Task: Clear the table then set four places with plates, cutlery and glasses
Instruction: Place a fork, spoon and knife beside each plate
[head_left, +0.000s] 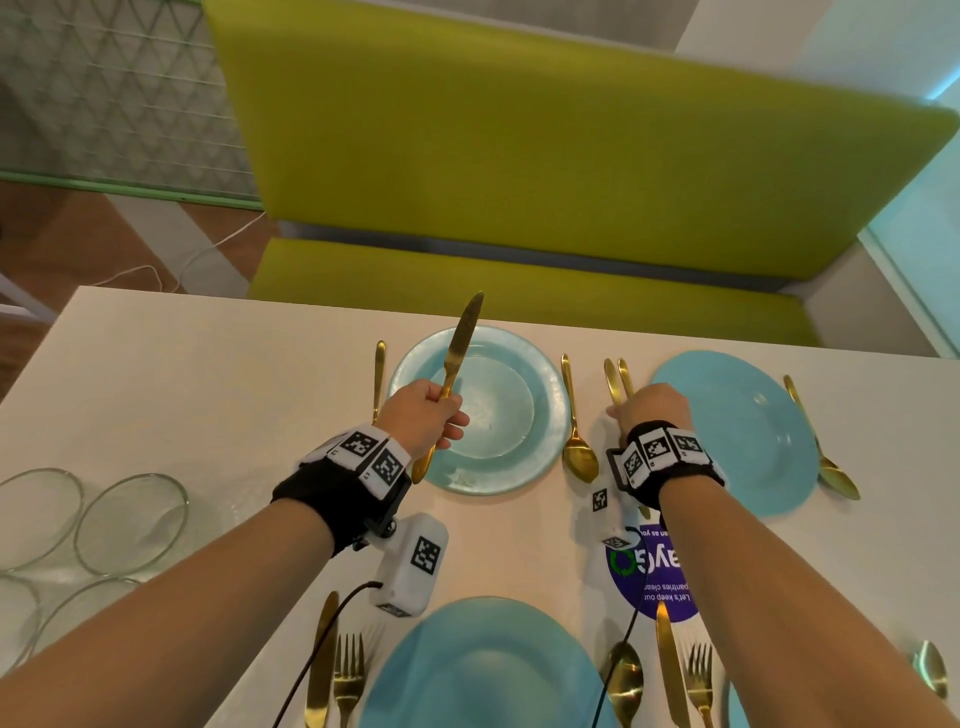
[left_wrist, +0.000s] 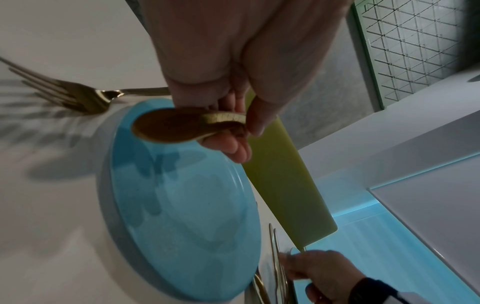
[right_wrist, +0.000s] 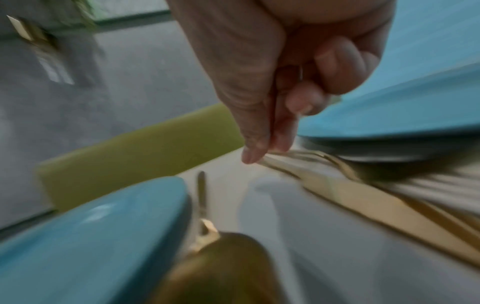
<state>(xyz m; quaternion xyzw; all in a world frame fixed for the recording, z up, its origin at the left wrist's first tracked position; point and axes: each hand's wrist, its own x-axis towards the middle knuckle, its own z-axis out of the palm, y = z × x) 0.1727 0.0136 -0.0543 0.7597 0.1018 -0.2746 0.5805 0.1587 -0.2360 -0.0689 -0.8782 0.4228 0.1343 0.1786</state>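
Observation:
My left hand (head_left: 439, 413) grips a gold knife (head_left: 462, 338) by its handle and holds it, blade pointing away, above the far-left blue plate (head_left: 545, 415). The left wrist view shows the handle end (left_wrist: 182, 127) in my curled fingers over that plate (left_wrist: 187, 205). My right hand (head_left: 631, 410) is down on a gold fork and knife pair (head_left: 618, 382) just left of the far-right blue plate (head_left: 753, 431). In the blurred right wrist view, thumb and forefinger (right_wrist: 255, 152) pinch the fork (right_wrist: 324, 160) beside the knife (right_wrist: 369, 201).
A gold fork (head_left: 379, 379) lies left of the far-left plate, with a spoon (head_left: 576, 447) to its right and another spoon (head_left: 826, 457) beyond the far-right plate. Near me is a third plate (head_left: 478, 670) with cutlery on both sides. Clear glasses (head_left: 130, 525) stand at left. A green bench (head_left: 519, 296) faces the table.

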